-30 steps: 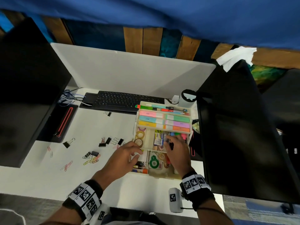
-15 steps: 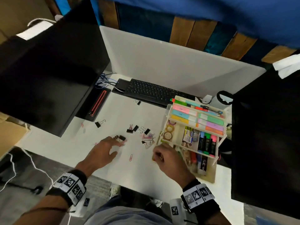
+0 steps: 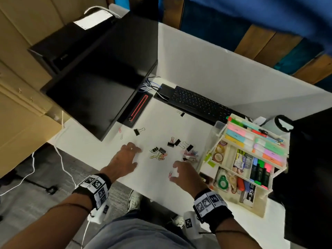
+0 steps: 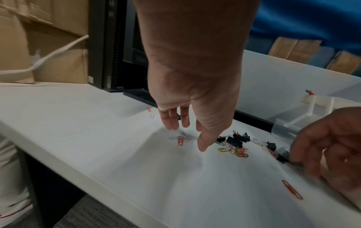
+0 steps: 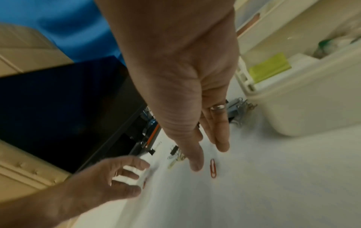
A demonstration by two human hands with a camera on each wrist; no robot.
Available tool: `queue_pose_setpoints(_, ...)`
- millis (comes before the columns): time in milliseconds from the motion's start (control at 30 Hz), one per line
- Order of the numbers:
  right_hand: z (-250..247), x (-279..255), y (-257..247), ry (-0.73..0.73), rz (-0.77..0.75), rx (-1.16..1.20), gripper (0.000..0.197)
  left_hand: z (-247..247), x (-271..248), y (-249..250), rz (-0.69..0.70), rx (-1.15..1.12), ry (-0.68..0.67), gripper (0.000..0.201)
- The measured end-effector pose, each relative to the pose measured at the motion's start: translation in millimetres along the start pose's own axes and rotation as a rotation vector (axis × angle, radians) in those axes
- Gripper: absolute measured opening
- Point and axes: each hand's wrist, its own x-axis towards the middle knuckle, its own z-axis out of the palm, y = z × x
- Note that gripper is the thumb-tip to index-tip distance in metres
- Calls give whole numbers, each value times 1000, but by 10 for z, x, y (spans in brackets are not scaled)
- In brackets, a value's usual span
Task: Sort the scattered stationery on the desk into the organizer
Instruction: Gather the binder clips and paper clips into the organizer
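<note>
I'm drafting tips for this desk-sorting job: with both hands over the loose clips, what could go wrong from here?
1. The red paper clip lies flat beside the open right hand; fingertips may slide it instead of lifting it.
2. The left hand works close to the desk edge; a swept clip could fall off.
3. Binder clips mixed with paper clips could be grabbed together.

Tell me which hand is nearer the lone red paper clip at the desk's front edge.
Right. The right hand hovers directly over the red paper clip, its fingers just beside it. The left hand is off to the clip's left, apart from it.
</note>
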Motion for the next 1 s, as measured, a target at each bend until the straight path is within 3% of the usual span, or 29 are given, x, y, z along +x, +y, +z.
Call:
queue_pose_setpoints(67,145,55,-67,-60,32,-27,35,3,40,7,59,0,-50,60)
queue_pose_setpoints(167,381,124,-72,-15,34,-34,14,57,82,33,146,35,-103,60)
queue_pose_setpoints(333,491,240,-76,83,3,81,16,115,96,54,211,-71,-104,55)
queue_pose_setpoints(467,470,358,-143,196,-71,-8,7,18,156,-16,269,-125,-86,44)
queue_pose_setpoints(567,400,513,-253,305,-114,-49,35,-173,353,-26,227,-71,59,43)
queue_pose_setpoints(667,376,691,-350,269,-144,-119,54,-355,583,-2,190,-64,161,53)
queue_pose_setpoints(833,530,786,-346,264,-156,-117,45,-379,731,-57,131,38,59,52)
queue_pose_setpoints(1000,571,731,-324,273,-112,-97,41,-267,709,-177,172,1,91,37)
